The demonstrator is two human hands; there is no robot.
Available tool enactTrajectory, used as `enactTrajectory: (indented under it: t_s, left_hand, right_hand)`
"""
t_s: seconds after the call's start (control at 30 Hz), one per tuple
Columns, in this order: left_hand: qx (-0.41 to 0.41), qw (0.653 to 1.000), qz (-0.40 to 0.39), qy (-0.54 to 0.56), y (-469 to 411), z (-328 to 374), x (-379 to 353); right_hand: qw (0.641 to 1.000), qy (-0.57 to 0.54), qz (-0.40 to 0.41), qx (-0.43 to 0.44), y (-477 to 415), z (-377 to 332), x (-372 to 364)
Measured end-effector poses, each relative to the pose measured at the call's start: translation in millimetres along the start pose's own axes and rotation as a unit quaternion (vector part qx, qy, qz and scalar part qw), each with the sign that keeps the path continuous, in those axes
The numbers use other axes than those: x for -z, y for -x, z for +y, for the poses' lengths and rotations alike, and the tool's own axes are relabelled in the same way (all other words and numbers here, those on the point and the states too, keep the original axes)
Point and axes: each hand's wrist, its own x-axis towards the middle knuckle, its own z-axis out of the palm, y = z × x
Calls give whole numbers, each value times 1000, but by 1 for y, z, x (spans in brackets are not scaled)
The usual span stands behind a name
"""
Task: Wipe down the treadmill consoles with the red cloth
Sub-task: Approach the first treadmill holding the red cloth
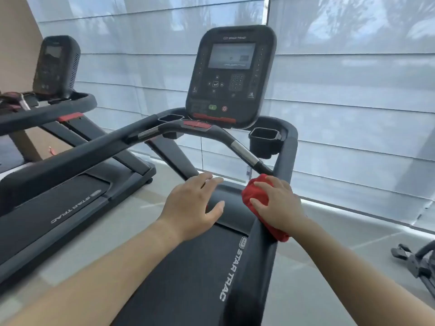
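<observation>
Right hand (279,205) presses bunched cloth (257,196) onto the right rail (266,252), fingers curled over it. Left hand (195,205) hovers empty, fingers loosely spread. Console (229,76) ahead, untouched. Cloth likely soft, light; best held wadded in palm.

Soft, even daylight came through the pale window blinds (353,90) beyond the fingertips, bright but diffuse, with no hard shadows. The console screen (231,56) above the fingers looked washed out with grey glare, its text unreadable. The picture was slightly soft overall. Wide-angle distortion bowed straight lines near the edges, and both forearms nearest the camera appeared stretched and blurred.
</observation>
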Motion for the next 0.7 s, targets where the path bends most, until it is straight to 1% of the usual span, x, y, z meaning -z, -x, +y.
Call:
enactTrajectory:
  t_s: [0.1, 0.13, 0.23, 0.33, 0.47, 0.6, 0.7]
  left_hand:
    - [-7, 1000, -17, 15, -17, -20, -19]
    - [-6, 999, -35, 22, -22, -27, -27]
    - [-42, 996, -68, 36, -41, -49, -50]
    - [-80, 991, -94, 46, -65, -76, -56]
    - [-117, 983, -123, 75, -101, -105, -34]
    - [-157, 973, -148, 84, -132, -118, -3]
    - [-168, 968, -157, 102, -147, -121, 21]
  right_hand:
    - [999, 21, -12, -46, -9, -1, -7]
    - [997, 24, -23, -65, -9, 0, -10]
    - [994, 42, -19, -95, -11, 1, -16]
    - [990, 64, -29, -124, -13, -6, -19]
    - [976, 97, -54, -185, -13, -23, -16]
    - [961, 123, -53, -241, -13, -43, -16]
    - [943, 143, -47, -296, -10, -56, -18]
